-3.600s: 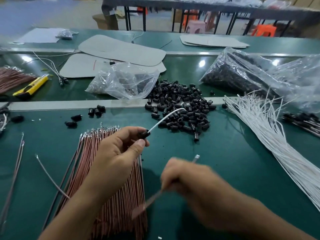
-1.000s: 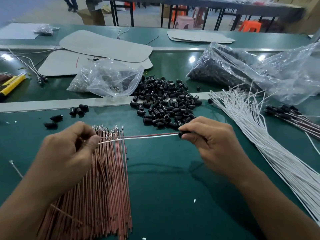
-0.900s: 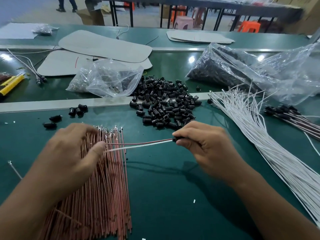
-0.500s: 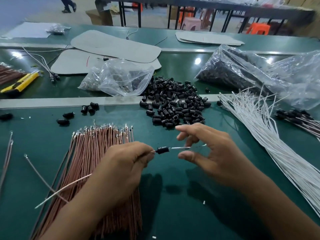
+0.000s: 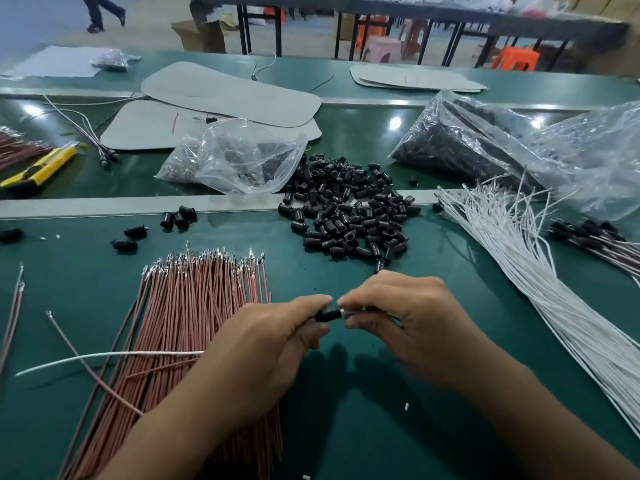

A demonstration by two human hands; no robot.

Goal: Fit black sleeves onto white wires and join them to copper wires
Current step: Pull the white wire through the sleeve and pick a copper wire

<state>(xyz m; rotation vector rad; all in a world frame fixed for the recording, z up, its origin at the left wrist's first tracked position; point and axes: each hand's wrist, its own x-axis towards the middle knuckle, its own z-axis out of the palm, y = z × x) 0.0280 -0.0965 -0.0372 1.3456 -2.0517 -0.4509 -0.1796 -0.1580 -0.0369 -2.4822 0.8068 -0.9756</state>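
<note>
Left of my grip: crimped wire bundle [image 5: 194,306].
Behind it: sleeve pile [image 5: 346,216].
Right of it: long wire sheaf [image 5: 519,265].

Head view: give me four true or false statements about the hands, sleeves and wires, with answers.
1. The left hand and right hand pinch one black sleeve between them. True.
2. The loose sleeve pile lies left of the copper wire bundle. False: it lies to its right, farther back.
3. A white wire trails leftward from the left hand. True.
4. The white wire bundle lies at the left edge. False: it is on the right.
</note>
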